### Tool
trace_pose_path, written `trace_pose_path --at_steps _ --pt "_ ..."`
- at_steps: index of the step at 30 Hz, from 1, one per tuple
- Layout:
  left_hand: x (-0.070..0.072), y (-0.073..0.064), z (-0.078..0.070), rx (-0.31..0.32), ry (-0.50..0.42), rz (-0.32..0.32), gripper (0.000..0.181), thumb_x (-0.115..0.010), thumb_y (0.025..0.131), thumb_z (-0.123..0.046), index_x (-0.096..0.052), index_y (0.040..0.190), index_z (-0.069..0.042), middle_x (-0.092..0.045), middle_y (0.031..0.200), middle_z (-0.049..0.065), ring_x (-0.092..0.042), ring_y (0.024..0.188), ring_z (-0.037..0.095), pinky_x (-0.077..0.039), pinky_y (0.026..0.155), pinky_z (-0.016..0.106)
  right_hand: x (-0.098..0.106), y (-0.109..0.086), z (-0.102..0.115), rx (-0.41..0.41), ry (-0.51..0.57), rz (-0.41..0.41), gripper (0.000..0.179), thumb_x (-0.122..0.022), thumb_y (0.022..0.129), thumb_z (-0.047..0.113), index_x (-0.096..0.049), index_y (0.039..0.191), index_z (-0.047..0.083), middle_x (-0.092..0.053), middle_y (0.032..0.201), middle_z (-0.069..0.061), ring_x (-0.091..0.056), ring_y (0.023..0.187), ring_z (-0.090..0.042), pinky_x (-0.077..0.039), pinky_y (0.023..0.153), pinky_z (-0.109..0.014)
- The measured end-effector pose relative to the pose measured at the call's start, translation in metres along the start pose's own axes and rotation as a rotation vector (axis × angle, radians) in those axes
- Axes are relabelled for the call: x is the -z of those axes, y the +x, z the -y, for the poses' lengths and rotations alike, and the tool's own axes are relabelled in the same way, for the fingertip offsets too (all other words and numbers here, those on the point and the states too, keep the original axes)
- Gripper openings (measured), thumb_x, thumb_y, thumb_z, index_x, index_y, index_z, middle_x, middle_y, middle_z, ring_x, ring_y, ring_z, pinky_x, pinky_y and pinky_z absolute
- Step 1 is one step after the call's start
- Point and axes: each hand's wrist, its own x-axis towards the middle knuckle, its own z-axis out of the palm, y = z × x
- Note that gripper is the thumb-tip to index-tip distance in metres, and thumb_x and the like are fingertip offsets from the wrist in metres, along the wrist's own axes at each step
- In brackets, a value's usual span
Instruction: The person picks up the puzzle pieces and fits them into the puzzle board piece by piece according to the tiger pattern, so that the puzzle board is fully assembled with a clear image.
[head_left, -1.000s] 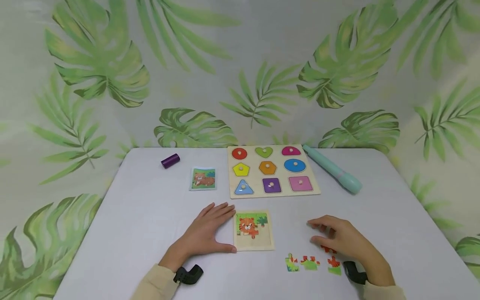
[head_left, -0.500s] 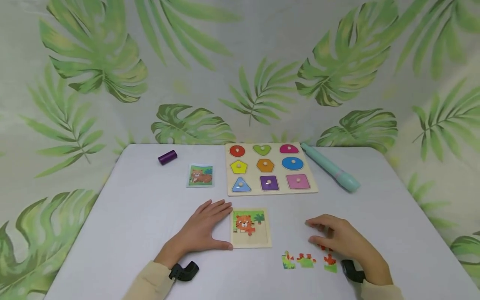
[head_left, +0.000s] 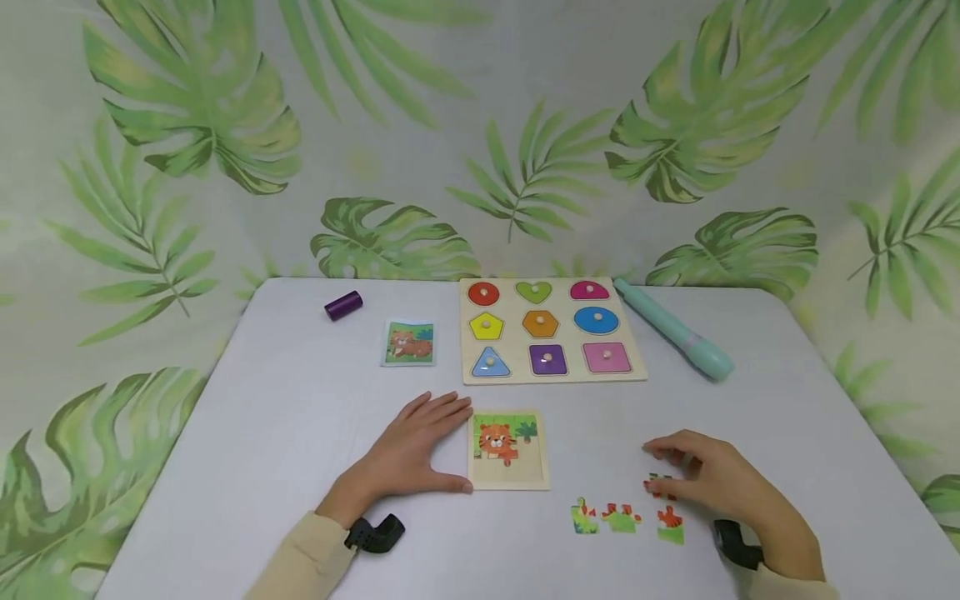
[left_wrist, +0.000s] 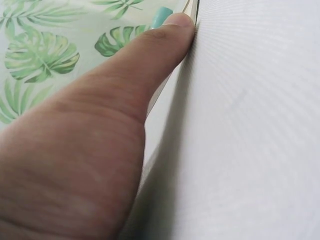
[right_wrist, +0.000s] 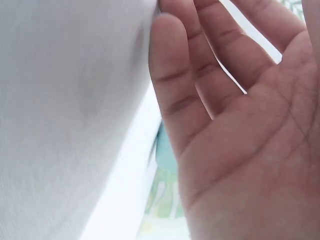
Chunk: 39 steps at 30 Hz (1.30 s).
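My left hand [head_left: 408, 450] rests on the table with spread fingers, its fingertips and thumb touching the left edge of a wooden tiger jigsaw board [head_left: 510, 482]. The board's upper part holds fitted pieces with a tiger's head, and its lower part shows bare wood. Over to the right, my right hand [head_left: 712, 477] is above the table with loosely bent fingers and nothing visible between them. Its thumb partly covers a red jigsaw piece [head_left: 660, 480]. Loose nearby lie a green piece [head_left: 584, 518], a red-and-green piece [head_left: 622, 518] and another red-and-green piece [head_left: 671, 527].
Behind the jigsaw board lies a shape puzzle board [head_left: 510, 381] with knobbed pieces. A small tiger picture [head_left: 409, 342] and a purple cylinder [head_left: 343, 306] lie at its left. To its right is a mint-green stick-like object [head_left: 675, 331]. A leaf-patterned cloth [head_left: 420, 150] hangs behind the table.
My right hand has shifted to the right, uncovering more of the red jigsaw piece beneath it. My left hand stays at the jigsaw board's edge. The head view has shifted slightly.
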Motion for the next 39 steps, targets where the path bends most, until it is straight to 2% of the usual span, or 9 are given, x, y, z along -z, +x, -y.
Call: trace_pose_path --at_steps 5,11,15,22,25,29,32,37,39 --pt "0.002 -0.001 -0.001 0.003 0.016 -0.012 0.108 -0.071 0.076 -0.080 -0.042 0.159 -0.018 -0.038 0.166 -0.004 -0.025 0.157 0.020 -0.013 0.131 0.047 0.002 -0.003 -0.004 0.053 0.044 0.017 0.039 -0.089 0.079 0.037 -0.074 0.112 0.022 -0.064 0.097 0.012 -0.055 0.086 -0.005 -0.050 0.072 -0.020" --pt "0.001 0.002 -0.001 -0.009 0.007 -0.004 0.109 -0.067 0.077 -0.083 -0.039 0.160 -0.019 -0.036 0.167 -0.005 -0.024 0.158 0.019 -0.012 0.131 0.046 0.005 -0.006 -0.006 0.045 0.074 0.051 0.037 -0.088 0.081 0.034 -0.074 0.114 0.022 -0.064 0.098 0.012 -0.055 0.087 -0.005 -0.049 0.074 -0.018" --pt "-0.001 0.002 -0.001 -0.014 0.000 -0.007 0.110 -0.066 0.077 -0.084 -0.039 0.160 -0.018 -0.036 0.167 -0.004 -0.025 0.157 0.019 -0.012 0.131 0.046 0.006 -0.005 -0.008 0.099 0.110 0.081 0.036 -0.087 0.083 0.030 -0.074 0.115 0.020 -0.064 0.098 0.008 -0.055 0.087 -0.008 -0.048 0.071 -0.019" --pt "0.000 0.002 -0.001 -0.021 0.003 -0.014 0.109 -0.066 0.077 -0.084 -0.040 0.160 -0.018 -0.036 0.166 -0.004 -0.026 0.157 0.020 -0.013 0.131 0.048 0.010 0.002 -0.007 0.046 0.108 0.180 0.032 -0.085 0.084 0.037 -0.071 0.110 0.024 -0.061 0.097 0.010 -0.053 0.086 -0.006 -0.048 0.070 -0.019" --pt "0.004 0.000 0.000 -0.010 0.017 -0.010 0.110 -0.066 0.076 -0.084 -0.041 0.160 -0.018 -0.037 0.166 -0.005 -0.026 0.157 0.020 -0.014 0.131 0.047 0.009 0.006 -0.004 0.054 0.101 0.210 0.030 -0.085 0.085 0.037 -0.070 0.108 0.024 -0.061 0.097 0.010 -0.053 0.086 -0.007 -0.049 0.071 -0.019" --pt "0.011 0.000 0.001 -0.021 0.023 -0.006 0.109 -0.069 0.076 -0.082 -0.042 0.159 -0.017 -0.038 0.166 -0.003 -0.028 0.156 0.021 -0.014 0.131 0.048 0.007 0.006 -0.001 0.065 0.096 0.211 0.027 -0.085 0.085 0.036 -0.070 0.105 0.025 -0.062 0.097 0.011 -0.054 0.085 -0.006 -0.049 0.071 -0.019" --pt "0.014 0.001 0.000 -0.034 0.017 -0.017 0.108 -0.072 0.076 -0.079 -0.043 0.158 -0.016 -0.039 0.165 -0.002 -0.029 0.156 0.022 -0.015 0.131 0.049 0.006 0.003 -0.002 0.067 0.108 0.180 0.026 -0.085 0.085 0.036 -0.071 0.105 0.026 -0.062 0.096 0.011 -0.054 0.086 -0.007 -0.049 0.072 -0.019" --pt "0.009 0.003 -0.001 -0.018 -0.002 -0.022 0.107 -0.073 0.076 -0.078 -0.043 0.158 -0.017 -0.040 0.165 -0.002 -0.028 0.156 0.022 -0.015 0.131 0.049 0.003 -0.003 -0.009 0.070 0.133 0.125 0.025 -0.084 0.086 0.036 -0.072 0.107 0.028 -0.064 0.097 0.011 -0.054 0.089 -0.008 -0.048 0.076 -0.019" --pt "0.005 0.004 -0.001 -0.009 -0.006 -0.022 0.107 -0.073 0.076 -0.078 -0.044 0.158 -0.017 -0.040 0.165 -0.002 -0.029 0.156 0.022 -0.015 0.131 0.049 0.004 -0.004 -0.013 0.070 0.142 0.129 0.025 -0.083 0.087 0.037 -0.072 0.108 0.028 -0.064 0.099 0.011 -0.055 0.090 -0.008 -0.048 0.078 -0.018"
